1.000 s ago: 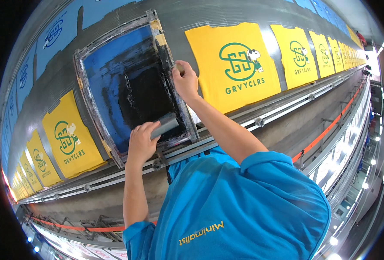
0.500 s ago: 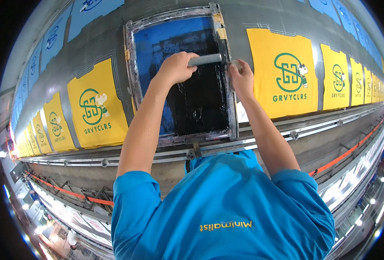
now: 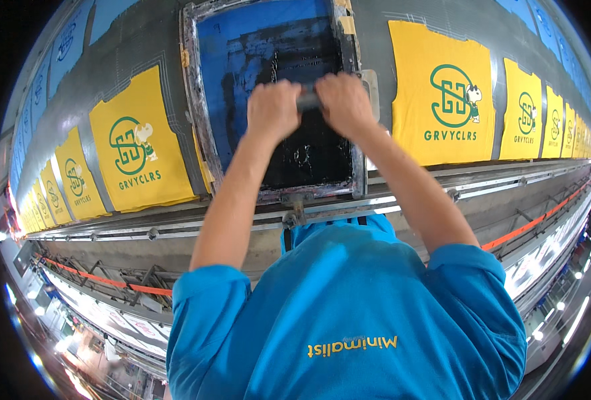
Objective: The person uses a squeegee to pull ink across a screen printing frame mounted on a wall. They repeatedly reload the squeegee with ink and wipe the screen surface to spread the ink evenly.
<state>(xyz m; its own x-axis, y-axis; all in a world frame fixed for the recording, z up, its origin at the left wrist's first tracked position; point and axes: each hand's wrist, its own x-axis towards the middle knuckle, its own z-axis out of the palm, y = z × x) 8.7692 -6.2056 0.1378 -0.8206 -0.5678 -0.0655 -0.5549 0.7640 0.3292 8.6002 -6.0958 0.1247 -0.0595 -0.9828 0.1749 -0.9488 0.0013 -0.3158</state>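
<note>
A screen-printing frame point(image 3: 193, 110) lies on the dark table in front of me, its mesh blue with a broad patch of wet black ink point(image 3: 309, 157). Across the inked part is a grey squeegee point(image 3: 308, 101), of which only a short middle stretch shows between my fists. My left hand point(image 3: 273, 110) is closed round its left part, my right hand point(image 3: 344, 103) round its right part. The fingers hide most of the tool, and its blade is out of sight. By the frame's right edge, a pale rounded piece point(image 3: 371, 90) shows beside my right hand.
Yellow fabric pieces with green prints lie on both sides, the nearest at left point(image 3: 139, 143) and right point(image 3: 442, 100). Blue pieces point(image 3: 65, 50) lie along the far side. A metal rail point(image 3: 469, 193) edges the table near me. Brown tape point(image 3: 347, 25) sits on the frame's far right corner.
My right hand has left the frame's right edge and closed on the squeegee beside my left hand. The view has shifted slightly.
</note>
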